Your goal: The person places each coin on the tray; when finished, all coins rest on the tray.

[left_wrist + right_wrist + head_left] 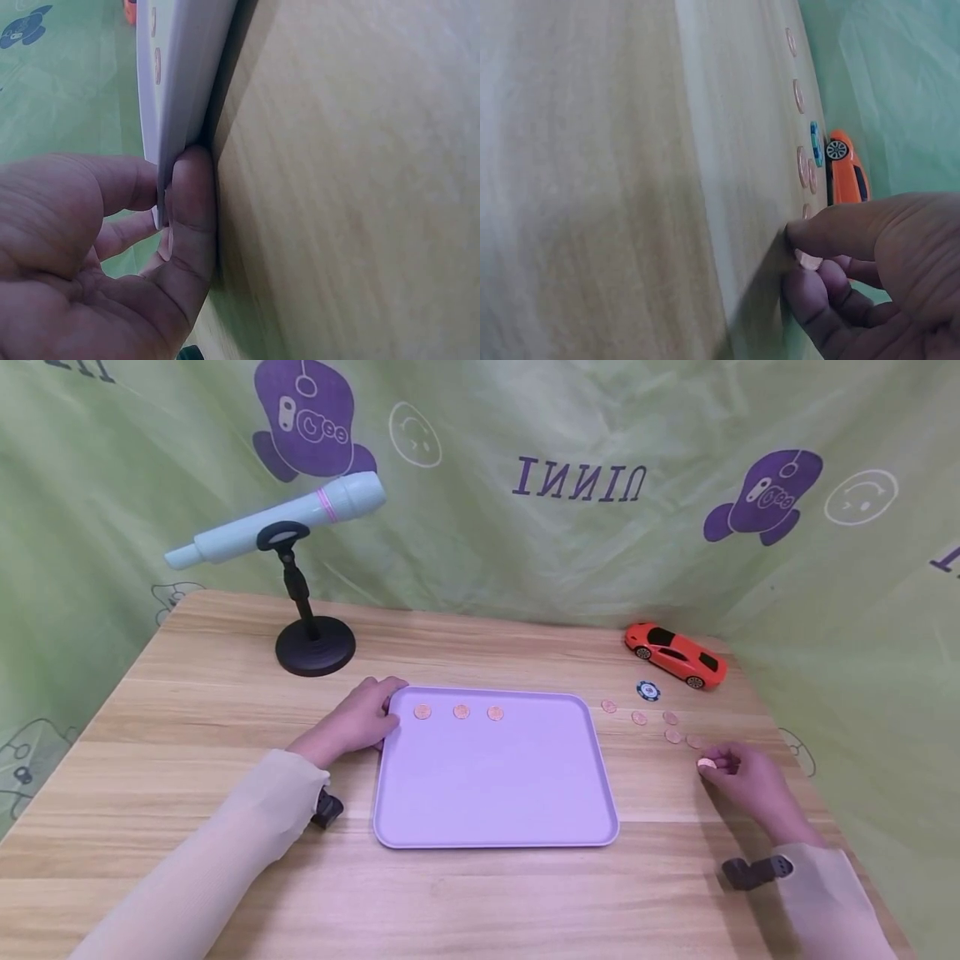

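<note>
My left hand (360, 717) grips the upper left corner of a lilac tray (495, 789), and in the left wrist view the thumb and fingers pinch its rim (174, 161). Three copper coins (461, 712) lie in a row along the tray's far side. To the right of the tray, my right hand (756, 785) pinches another copper coin (707, 763) between thumb and fingertips, close over the table. That coin (808, 260) is partly covered by the fingers in the right wrist view. Several more copper coins (672, 736) lie flat on the wood just beyond this hand.
A blue and white poker chip (648, 691) lies behind the loose coins, with an orange toy car (677, 655) at the table's far right. Toward the back left, a light blue microphone (277, 527) rests in a black stand (315, 646). Green printed cloth (480, 552) hangs behind the table.
</note>
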Demonstrator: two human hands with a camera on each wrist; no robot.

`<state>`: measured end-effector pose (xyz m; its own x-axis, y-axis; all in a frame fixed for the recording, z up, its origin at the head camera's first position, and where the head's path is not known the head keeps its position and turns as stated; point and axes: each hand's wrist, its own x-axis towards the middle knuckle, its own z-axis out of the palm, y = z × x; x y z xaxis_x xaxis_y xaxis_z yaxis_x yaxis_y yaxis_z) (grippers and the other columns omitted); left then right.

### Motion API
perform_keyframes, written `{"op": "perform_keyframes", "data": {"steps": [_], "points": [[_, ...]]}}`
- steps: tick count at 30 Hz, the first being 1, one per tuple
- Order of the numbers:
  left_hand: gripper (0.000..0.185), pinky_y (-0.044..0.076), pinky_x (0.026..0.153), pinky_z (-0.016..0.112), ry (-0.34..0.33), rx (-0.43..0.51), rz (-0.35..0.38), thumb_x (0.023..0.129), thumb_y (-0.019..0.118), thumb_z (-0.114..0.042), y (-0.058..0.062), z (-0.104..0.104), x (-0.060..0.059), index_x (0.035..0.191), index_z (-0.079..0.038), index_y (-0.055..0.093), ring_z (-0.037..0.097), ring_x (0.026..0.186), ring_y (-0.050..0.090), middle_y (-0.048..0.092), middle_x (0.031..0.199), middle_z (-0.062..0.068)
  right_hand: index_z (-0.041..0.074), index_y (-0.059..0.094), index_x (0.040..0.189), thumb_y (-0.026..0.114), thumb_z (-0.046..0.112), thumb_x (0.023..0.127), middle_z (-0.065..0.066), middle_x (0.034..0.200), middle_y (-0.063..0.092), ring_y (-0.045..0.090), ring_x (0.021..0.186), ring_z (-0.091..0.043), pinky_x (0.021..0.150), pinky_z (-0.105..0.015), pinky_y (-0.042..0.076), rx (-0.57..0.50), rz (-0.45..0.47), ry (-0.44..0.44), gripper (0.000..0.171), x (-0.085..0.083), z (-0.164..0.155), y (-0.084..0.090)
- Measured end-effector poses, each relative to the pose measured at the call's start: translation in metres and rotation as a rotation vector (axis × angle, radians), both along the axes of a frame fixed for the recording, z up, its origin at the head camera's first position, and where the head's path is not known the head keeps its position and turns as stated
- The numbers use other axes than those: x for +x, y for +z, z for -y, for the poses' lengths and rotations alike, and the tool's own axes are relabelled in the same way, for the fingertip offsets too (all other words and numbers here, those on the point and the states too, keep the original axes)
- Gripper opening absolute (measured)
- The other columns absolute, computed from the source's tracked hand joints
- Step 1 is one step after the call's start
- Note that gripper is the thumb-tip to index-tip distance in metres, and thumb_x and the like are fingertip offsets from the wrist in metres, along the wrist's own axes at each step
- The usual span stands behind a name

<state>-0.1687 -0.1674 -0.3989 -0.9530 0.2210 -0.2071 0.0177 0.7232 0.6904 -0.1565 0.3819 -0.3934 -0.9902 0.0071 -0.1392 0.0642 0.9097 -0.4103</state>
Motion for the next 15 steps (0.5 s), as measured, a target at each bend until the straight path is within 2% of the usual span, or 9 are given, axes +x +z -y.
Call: {"op": "perform_keyframes", "data": {"steps": [8, 12, 15], "points": [[0.054, 0.059, 0.058, 0.025, 0.0, 0.001, -0.003, 0.1, 0.056, -0.001, 0.0001, 0.0001, 0.0001, 0.153, 0.003, 0.044, 0.028, 0.089, 0.06, 0.05, 0.115, 0.027, -0.007, 0.069, 0.115, 0.072, 0.018, 0.099, -0.024, 0.104, 0.072, 0.064, 0.089, -0.022, 0.065, -0.016, 0.048, -0.026, -0.061, -0.016, 0.03, 0.0059, -0.0011, -0.003], [0.055, 0.059, 0.058, 0.026, -0.003, 0.003, -0.008, 0.099, 0.056, 0.0, -0.0008, 0.0003, -0.0001, 0.153, 0.004, 0.044, 0.028, 0.089, 0.06, 0.05, 0.115, 0.027, -0.005, 0.071, 0.121, 0.072, 0.024, 0.1, -0.022, 0.107, 0.075, 0.063, 0.085, -0.006, 0.067, -0.012, 0.049, -0.059, -0.082, 0.005, 0.035, 0.0076, 0.0003, -0.0033], [0.055, 0.06, 0.059, 0.026, -0.007, 0.007, -0.008, 0.099, 0.056, 0.0, -0.0006, -0.0006, 0.0005, 0.153, 0.004, 0.043, 0.029, 0.089, 0.06, 0.05, 0.115, 0.028, -0.005, 0.069, 0.128, 0.071, 0.025, 0.101, -0.022, 0.113, 0.075, 0.06, 0.083, 0.007, 0.07, -0.01, 0.052, -0.12, -0.065, 0.023, 0.04, 0.009, 0.0048, -0.0012]]}}
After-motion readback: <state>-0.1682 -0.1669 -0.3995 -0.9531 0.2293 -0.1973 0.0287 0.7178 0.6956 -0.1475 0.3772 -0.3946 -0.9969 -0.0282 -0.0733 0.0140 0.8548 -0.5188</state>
